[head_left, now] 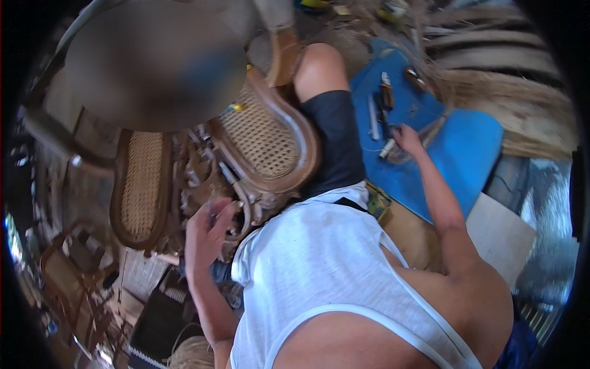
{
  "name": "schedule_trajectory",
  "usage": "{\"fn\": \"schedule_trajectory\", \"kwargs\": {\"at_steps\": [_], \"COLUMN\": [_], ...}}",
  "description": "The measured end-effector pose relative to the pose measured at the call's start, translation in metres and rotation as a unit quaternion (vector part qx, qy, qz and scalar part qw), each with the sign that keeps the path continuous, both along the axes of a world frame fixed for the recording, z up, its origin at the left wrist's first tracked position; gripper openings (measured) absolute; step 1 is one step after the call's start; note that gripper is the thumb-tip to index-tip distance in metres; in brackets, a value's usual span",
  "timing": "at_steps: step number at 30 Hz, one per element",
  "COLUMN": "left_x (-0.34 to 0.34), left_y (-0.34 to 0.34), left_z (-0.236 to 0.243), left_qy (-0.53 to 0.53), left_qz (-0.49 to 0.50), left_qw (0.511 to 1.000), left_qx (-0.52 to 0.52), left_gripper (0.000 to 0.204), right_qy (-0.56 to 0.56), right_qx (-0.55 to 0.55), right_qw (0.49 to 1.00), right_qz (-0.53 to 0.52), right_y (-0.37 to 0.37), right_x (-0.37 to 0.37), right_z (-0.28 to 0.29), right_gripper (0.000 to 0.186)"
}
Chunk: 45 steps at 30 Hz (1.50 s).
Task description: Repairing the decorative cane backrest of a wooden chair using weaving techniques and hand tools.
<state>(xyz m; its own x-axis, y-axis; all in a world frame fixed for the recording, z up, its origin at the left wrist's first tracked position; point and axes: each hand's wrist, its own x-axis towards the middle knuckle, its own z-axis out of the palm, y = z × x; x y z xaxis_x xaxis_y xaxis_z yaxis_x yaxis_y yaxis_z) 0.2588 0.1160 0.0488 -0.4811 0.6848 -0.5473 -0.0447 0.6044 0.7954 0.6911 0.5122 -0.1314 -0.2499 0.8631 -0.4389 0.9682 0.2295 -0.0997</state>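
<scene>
My left hand (211, 230) is raised beside a brown carved wooden frame (200, 169), its fingers parted and slightly blurred, with nothing visible in them. Close by is a rounded chair panel of woven cane (261, 135) in a brown wooden rim, against my leg. A second, longer cane panel (140, 184) stands to its left. Out to the right, my right hand (407, 139) reaches onto a blue plastic surface (455, 144). Its fingers are closed at a small white cylinder (387, 148); what they grip is too small to make out. Thin pale strands lie around it.
A pale stick-like tool (373, 117) and an orange-and-black handled tool (386, 95) lie on the blue surface. Bundles of dry fibre (491, 92) are piled at the far right. A large blurred round shape (153, 64) hides the upper left. Another wooden chair (77, 270) stands lower left.
</scene>
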Motion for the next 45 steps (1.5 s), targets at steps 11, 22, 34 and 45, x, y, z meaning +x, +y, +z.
{"fn": "schedule_trajectory", "kwargs": {"at_steps": [11, 22, 34, 45], "left_x": [0.008, 0.006, -0.011, -0.010], "left_y": [0.031, 0.041, 0.032, 0.041], "left_z": [-0.018, -0.023, -0.019, -0.009], "left_qy": [0.170, 0.142, 0.036, 0.051], "left_qz": [-0.138, -0.146, -0.101, -0.107], "left_qw": [0.971, 0.970, 0.990, 0.988], "left_qx": [-0.094, -0.134, -0.094, -0.102], "left_gripper": [0.036, 0.040, 0.035, 0.038], "right_qy": [0.077, 0.520, 0.646, 0.326], "right_qx": [0.092, -0.156, -0.100, -0.041], "right_qw": [0.993, 0.556, 0.562, 0.788], "right_qz": [-0.007, -0.629, -0.507, -0.520], "right_y": [-0.063, 0.010, 0.011, -0.018], "right_x": [-0.033, 0.098, 0.142, 0.130], "right_z": [0.008, -0.113, 0.037, 0.014], "right_gripper": [0.056, 0.037, 0.024, 0.028]}}
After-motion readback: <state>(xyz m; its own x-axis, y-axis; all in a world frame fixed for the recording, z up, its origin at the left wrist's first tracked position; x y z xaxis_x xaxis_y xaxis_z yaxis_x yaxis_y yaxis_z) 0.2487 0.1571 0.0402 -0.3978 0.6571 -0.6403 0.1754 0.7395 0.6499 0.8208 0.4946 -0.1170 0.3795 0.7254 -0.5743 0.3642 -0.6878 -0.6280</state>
